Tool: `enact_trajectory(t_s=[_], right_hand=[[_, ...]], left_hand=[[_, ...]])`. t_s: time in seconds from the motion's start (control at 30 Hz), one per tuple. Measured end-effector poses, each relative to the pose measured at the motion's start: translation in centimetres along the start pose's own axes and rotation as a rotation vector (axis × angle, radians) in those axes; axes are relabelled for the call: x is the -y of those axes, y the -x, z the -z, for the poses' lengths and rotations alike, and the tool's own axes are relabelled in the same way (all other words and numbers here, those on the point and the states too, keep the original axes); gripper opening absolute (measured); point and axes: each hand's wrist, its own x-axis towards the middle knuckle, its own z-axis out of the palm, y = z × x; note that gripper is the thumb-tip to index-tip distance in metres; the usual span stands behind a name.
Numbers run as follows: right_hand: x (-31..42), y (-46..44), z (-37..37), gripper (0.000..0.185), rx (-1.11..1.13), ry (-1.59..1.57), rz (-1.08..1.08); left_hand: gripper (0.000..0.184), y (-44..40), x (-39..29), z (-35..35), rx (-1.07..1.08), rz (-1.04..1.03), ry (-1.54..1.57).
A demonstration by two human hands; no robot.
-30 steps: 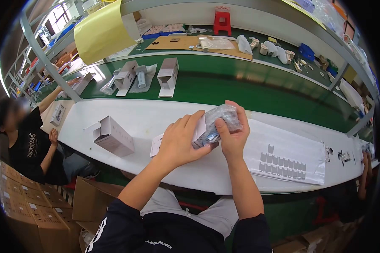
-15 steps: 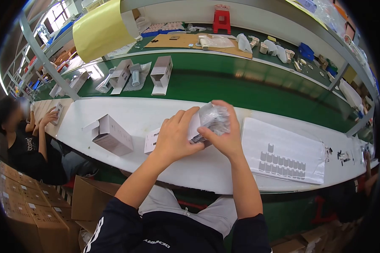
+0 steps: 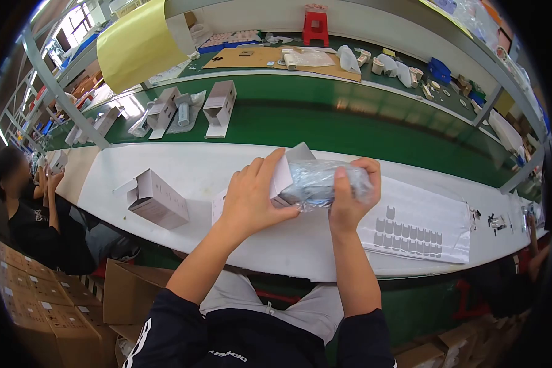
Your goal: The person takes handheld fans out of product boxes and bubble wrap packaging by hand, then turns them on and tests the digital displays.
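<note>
My left hand (image 3: 249, 199) is closed around a small white carton (image 3: 281, 179), whose open end faces right with a flap standing up. Out of that end sticks a bluish-grey object wrapped in clear plastic (image 3: 313, 183); what it is inside the wrap I cannot make out. My right hand (image 3: 351, 199) grips the wrapped object's far end, thumb on top. Its inner end is still inside the carton. Partly hidden behind my left hand lies another white box (image 3: 218, 207). Further left stands an open white box (image 3: 159, 201) with its flap out.
On the white table's right lies a white sheet with grey stickers (image 3: 408, 239), with small dark parts (image 3: 498, 224) beyond it. Open boxes (image 3: 219, 107) and wrapped items (image 3: 184, 113) stand on the green surface behind. A co-worker (image 3: 46, 224) sits at left, holding a box.
My right hand has moved right, and much more of the plastic-wrapped object now shows outside the carton. My left hand stays on the carton. The co-worker has raised the box they hold.
</note>
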Motion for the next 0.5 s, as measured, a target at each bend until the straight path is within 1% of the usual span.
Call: enact_trajectory(t_s=[0.03,0.07,0.17,0.2,0.3,0.4,0.5], right_hand=[[0.0,-0.1,0.3,0.025,-0.050,-0.063,-0.068],[-0.1,-0.3,0.5,0.023,-0.096,-0.099,-0.066],[1.2,-1.7,0.0,0.021,-0.362,-0.274,-0.151],[0.9,-2.1,0.2,0.022,-0.399,-0.280,-0.144],[0.6,-2.5,0.3,0.023,-0.459,-0.258,-0.083],[-0.3,-2.2,0.9,0.022,-0.394,-0.157,0.036],[-0.1,-1.9,0.8,0.021,-0.367,-0.034,0.094]], left_hand=[[0.054,0.1,0.1,0.3,-0.009,0.003,0.016],[0.053,0.2,0.2,0.5,-0.020,0.007,0.030],[0.051,0.1,0.2,0.4,-0.043,0.028,0.064],[0.051,0.1,0.1,0.3,-0.050,0.034,0.076],[0.049,0.2,-0.1,0.2,-0.063,0.043,0.118],[0.048,0.3,0.1,0.5,-0.070,0.054,0.163],[0.046,0.4,0.9,1.8,-0.084,0.061,0.206]])
